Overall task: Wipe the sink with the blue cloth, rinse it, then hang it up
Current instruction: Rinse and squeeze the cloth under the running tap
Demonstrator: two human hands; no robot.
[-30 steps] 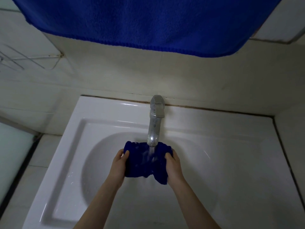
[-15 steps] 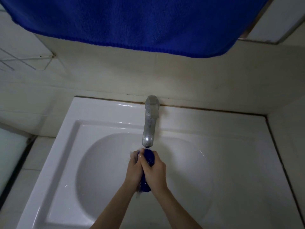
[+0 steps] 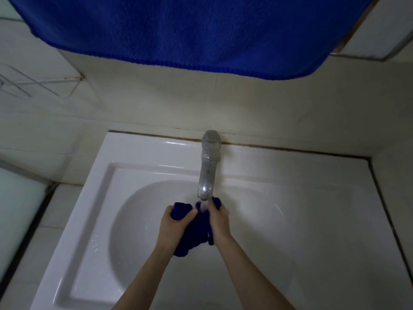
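A dark blue cloth (image 3: 196, 233) is bunched between both hands over the bowl of the white sink (image 3: 138, 220), just under the spout of the metal tap (image 3: 209, 173). Water runs from the spout onto the cloth. My left hand (image 3: 176, 222) grips the cloth's left end, fingers curled round it. On the other side my right hand (image 3: 220, 222) grips the right end beside the stream. The cloth's lower part hangs below the hands.
A large blue towel (image 3: 201, 32) hangs across the top of the view, above the tiled wall. A wire rack (image 3: 38, 86) is fixed to the wall at the left. The sink meets a tiled wall on the right.
One second ago the cloth was held spread under the tap. Half a second ago both hands pressed it together into a ball. Now the hands have moved apart again, the cloth still bunched.
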